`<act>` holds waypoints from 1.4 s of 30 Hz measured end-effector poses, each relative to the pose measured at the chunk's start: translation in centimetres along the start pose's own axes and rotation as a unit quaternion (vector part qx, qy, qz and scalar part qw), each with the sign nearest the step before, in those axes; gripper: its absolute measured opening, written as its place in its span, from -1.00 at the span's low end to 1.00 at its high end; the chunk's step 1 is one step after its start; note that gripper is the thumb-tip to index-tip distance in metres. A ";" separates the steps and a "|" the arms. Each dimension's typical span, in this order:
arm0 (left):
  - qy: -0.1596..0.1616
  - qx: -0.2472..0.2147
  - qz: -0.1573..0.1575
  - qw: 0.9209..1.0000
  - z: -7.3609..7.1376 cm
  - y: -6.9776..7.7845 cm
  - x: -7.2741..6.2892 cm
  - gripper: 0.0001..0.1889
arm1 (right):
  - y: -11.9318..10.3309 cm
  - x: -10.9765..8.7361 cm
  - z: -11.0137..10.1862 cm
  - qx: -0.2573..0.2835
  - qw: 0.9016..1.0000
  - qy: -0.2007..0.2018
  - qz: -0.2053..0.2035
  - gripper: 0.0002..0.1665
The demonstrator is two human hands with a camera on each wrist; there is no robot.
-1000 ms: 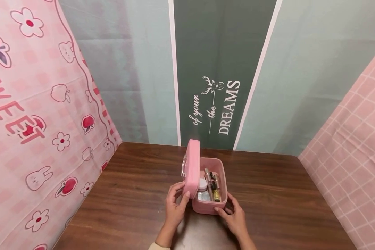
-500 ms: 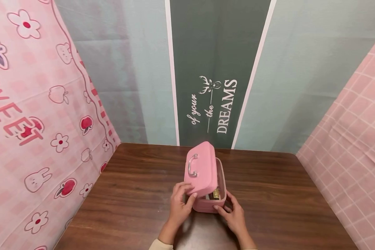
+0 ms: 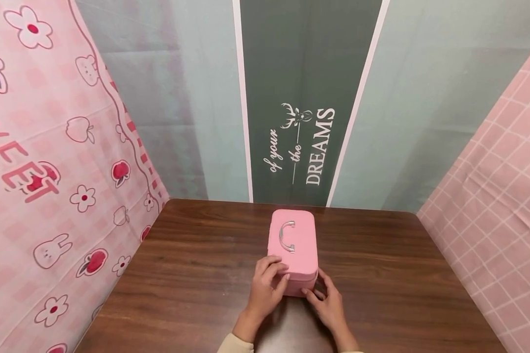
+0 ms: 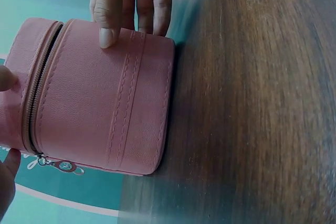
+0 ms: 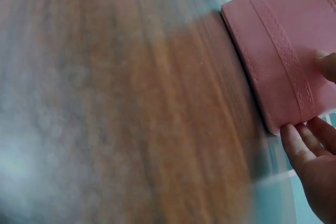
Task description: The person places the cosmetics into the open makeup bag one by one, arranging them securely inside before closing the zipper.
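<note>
A pink zippered cosmetic case [image 3: 301,250] stands on the brown wooden table, its lid down over the base. On top of the lid is a silvery carry handle [image 3: 282,238]. My left hand [image 3: 265,289] holds the lid's near left corner, fingers on top and thumb at the front. With thumb on the front and fingers along the side, my right hand [image 3: 329,301] grips the base's near right corner. A zipper [image 4: 38,87] runs along the seam, and a zipper pull [image 4: 65,166] hangs at the side in the left wrist view. The case's contents are hidden.
The wooden table [image 3: 194,274] extends around the case. Behind it hangs a green-and-grey cloth [image 3: 287,63] with white lettering. A pink printed cloth [image 3: 92,162] borders the left side, and a pink checked cloth [image 3: 508,186] the right.
The lid, upright a second ago, has swung down to the right onto the base, covering the cosmetics inside. My left hand moved right with it; my right hand has stayed at the base.
</note>
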State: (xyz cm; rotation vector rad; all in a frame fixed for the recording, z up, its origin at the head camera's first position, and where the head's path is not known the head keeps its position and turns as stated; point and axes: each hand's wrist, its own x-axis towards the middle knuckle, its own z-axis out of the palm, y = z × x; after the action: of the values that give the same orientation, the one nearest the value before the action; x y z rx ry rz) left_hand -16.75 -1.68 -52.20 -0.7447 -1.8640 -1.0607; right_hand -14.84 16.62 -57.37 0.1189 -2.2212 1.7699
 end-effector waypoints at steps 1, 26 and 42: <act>0.000 0.001 0.000 1.000 0.0 0.0 0.0 -0.79 | 0.0 0.0 0.0 0.001 1.000 0.001 0.001 -0.23; 0.049 -0.002 -0.198 0.979 -1.6 -0.5 -2.1 -0.49 | -5.9 3.2 -5.3 -0.238 0.953 -0.035 -0.185 -0.64; -0.042 -0.053 -0.339 0.938 -1.5 -2.2 -1.7 -0.66 | -7.8 9.3 0.3 -0.160 0.934 -0.086 -0.308 -0.40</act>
State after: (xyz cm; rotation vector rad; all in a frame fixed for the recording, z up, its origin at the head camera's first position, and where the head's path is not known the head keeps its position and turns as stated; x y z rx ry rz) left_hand -17.19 -4.21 -54.06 -0.1860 -2.2157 -1.5821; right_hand -21.85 15.58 -47.44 0.8248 -2.2125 1.0839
